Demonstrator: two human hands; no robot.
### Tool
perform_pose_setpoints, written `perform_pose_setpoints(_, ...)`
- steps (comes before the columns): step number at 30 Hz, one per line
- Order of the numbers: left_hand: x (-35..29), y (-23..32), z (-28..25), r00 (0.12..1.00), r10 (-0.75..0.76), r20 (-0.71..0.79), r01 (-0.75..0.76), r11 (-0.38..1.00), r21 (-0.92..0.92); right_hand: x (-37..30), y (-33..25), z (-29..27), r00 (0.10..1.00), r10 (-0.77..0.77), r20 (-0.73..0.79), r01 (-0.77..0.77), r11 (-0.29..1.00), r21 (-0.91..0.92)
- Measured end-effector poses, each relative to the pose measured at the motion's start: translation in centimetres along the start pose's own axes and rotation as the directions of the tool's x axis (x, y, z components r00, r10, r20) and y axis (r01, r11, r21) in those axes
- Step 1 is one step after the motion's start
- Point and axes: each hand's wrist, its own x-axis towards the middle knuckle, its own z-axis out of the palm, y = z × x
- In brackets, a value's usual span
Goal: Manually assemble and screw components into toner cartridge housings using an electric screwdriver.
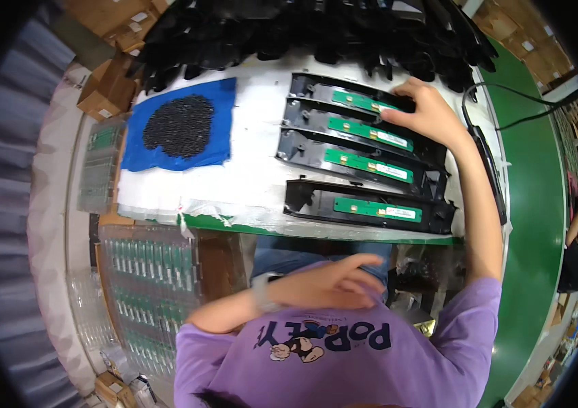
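Four-sided reach: my right hand (425, 112) is closed over the right part of the farthest long black plastic housing (312, 87). Its fingers lie at the far wall and its thumb is by the green circuit board (353, 100) inside. Nearer to me, more black housings lie side by side, each with a green board in it: a second board (364, 130), a third board (364, 163) and the nearest board (374, 208). Held in front of my purple shirt, my left hand (333, 282) is empty, slightly blurred, its fingers apart.
A heap of small black pieces (180, 126) rests on a blue cloth (217, 153) at left. Many black plastic parts (255, 41) are piled at the far edge. A long black tool (491, 163) with a cable lies at right. Clear trays (197, 262) of green boards stand lower left.
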Motion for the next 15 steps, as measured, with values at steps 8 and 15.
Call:
perform_pose_setpoints(8,4.1,1.1,0.2,0.946,0.165,-0.278,-0.169,0.986,0.012,-3.6,-3.4,-4.1,0.906,-0.136,0.401,-0.023,0.93,0.368)
perform_pose_setpoints(15,4.4,3.2,0.9,0.852,0.262,-0.453,-0.192,0.962,0.195,-11.0,-3.3,-1.4,0.929,-0.181,0.323,-0.167,0.573,0.802)
